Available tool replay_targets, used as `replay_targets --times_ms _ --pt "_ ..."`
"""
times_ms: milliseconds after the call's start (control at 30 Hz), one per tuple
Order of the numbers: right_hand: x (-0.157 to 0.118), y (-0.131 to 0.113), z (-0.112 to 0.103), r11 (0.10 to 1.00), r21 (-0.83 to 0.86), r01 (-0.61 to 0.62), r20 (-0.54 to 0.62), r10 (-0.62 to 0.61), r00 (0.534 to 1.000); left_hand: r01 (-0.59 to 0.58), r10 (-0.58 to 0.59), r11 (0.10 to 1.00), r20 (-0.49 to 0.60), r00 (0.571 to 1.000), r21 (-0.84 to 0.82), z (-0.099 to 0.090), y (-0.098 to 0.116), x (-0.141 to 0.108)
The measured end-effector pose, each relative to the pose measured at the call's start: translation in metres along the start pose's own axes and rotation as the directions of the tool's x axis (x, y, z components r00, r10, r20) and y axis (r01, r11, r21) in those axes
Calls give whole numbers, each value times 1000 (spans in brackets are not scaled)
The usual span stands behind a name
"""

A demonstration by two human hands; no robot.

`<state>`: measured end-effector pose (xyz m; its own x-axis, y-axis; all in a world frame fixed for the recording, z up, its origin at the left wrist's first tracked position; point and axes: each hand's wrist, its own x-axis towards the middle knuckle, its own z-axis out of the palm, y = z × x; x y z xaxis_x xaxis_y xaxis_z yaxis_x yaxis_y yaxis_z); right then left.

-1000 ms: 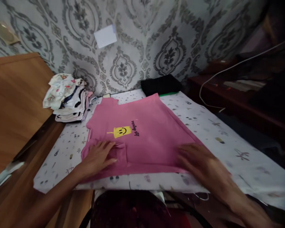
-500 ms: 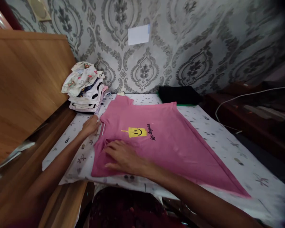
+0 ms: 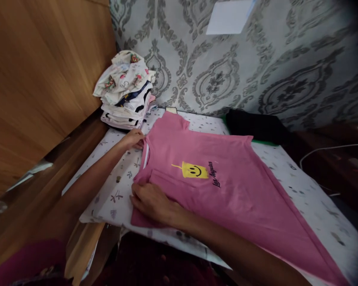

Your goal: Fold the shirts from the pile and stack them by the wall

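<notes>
A pink T-shirt [image 3: 238,206] lies spread out sideways, its neckline to the left and its hem to the right. On its front are a yellow smiling cup print and dark "Los Angeles" lettering. My left hand [image 3: 133,140] pinches the shirt at the far end of the neckline. Nearer me, my right hand [image 3: 152,200] has its fingers curled on the near shoulder, by the neckline's other end. The near sleeve is partly hidden under that hand and forearm, and the fabric is bunched beside it.
A patterned white cloth [image 3: 119,186] covers the surface beneath. Folded clothes stand in a stack [image 3: 123,93] at the back left, against a wooden panel [image 3: 47,71]. Folded black fabric [image 3: 256,125] lies at the back right, by the wall. A white cable [image 3: 331,149] runs at the right.
My left hand has gone from resting beside the neckline to pinching it. The right hand has shifted to the shoulder edge and its fingers have curled. The view has turned left.
</notes>
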<state>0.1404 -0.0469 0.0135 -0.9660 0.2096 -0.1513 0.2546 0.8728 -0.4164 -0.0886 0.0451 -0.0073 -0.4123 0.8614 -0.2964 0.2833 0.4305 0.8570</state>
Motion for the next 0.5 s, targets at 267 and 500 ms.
replay_targets --times_ms 267,500 --pt "9 -3 3 987 60 -149 -26 151 988 -167 171 984 76 982 -61 9 -18 -12" --pt "15 15 -1 972 229 -59 -115 87 990 -251 282 943 -125 951 217 16 -23 -12"
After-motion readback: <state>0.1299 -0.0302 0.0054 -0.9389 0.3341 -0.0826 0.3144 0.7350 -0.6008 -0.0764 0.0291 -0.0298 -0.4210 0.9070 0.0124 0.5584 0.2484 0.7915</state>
